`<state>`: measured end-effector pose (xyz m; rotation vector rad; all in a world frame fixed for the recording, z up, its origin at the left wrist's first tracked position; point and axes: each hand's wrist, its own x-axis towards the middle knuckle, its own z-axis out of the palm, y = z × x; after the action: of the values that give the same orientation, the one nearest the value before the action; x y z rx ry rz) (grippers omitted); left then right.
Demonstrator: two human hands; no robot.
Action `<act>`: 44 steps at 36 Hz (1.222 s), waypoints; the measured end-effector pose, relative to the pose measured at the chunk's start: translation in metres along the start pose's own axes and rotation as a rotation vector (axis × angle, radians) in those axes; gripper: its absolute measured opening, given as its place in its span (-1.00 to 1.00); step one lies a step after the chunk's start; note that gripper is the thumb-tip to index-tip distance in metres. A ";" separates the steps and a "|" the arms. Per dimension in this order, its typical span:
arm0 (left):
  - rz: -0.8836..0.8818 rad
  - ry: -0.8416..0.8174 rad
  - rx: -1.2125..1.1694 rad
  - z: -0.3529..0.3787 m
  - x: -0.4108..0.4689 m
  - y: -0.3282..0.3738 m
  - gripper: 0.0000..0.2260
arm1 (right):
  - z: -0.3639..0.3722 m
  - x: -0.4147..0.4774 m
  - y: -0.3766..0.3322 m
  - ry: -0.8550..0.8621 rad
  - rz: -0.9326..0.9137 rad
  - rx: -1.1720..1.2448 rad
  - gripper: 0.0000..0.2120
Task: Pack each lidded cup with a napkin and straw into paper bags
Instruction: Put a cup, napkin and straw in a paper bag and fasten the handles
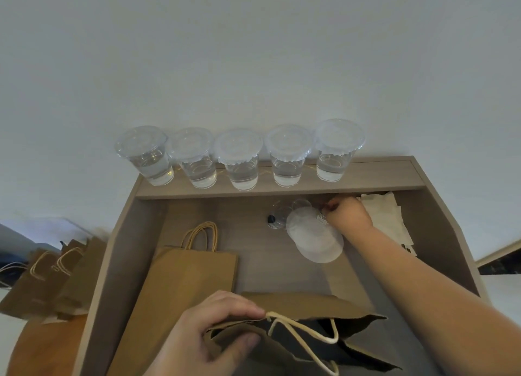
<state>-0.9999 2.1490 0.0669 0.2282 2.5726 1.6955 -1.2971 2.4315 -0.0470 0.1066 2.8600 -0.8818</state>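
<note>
Several clear lidded cups (239, 158) holding some water stand in a row on the raised back ledge. My left hand (205, 339) pinches the rim of an open brown paper bag (315, 336) at the near edge. My right hand (348, 213) reaches under the ledge at the back right, fingers closed around something small I cannot make out. White napkins (386, 215) lie just right of that hand. A flat paper bag (183, 285) with twine handles lies on the desk at left.
A stack of clear lids (315, 237) and an empty cup on its side (282, 213) lie beside my right hand. More brown bags (53, 279) stand off the desk's left side. The wooden desk (296, 277) has raised side walls.
</note>
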 end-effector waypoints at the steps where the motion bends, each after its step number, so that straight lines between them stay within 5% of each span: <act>1: 0.000 0.000 -0.003 0.000 -0.001 0.000 -0.76 | 0.000 0.001 0.000 -0.003 -0.003 -0.006 -0.89; 28: -0.017 0.006 0.122 -0.001 -0.005 0.009 -0.70 | -0.004 -0.010 -0.009 0.079 -0.075 -0.022 -0.79; 34: -0.058 -0.062 0.137 -0.015 -0.004 0.028 -0.56 | -0.014 -0.064 -0.019 0.024 -0.099 0.188 -0.76; 37: -0.079 -0.227 0.050 -0.022 0.004 0.029 -0.80 | -0.023 -0.110 -0.025 -0.056 -0.139 0.310 -0.73; 41: -0.065 0.142 -0.141 -0.017 0.008 0.045 -0.60 | -0.051 -0.152 -0.046 -0.207 -0.181 0.498 -0.78; 44: 0.008 0.205 -0.011 -0.015 0.023 0.049 -0.64 | -0.083 -0.177 -0.067 -0.360 -0.223 0.694 -0.86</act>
<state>-1.0200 2.1575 0.1189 0.0665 2.7056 1.8244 -1.1400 2.4191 0.0861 -0.2742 2.1544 -1.7004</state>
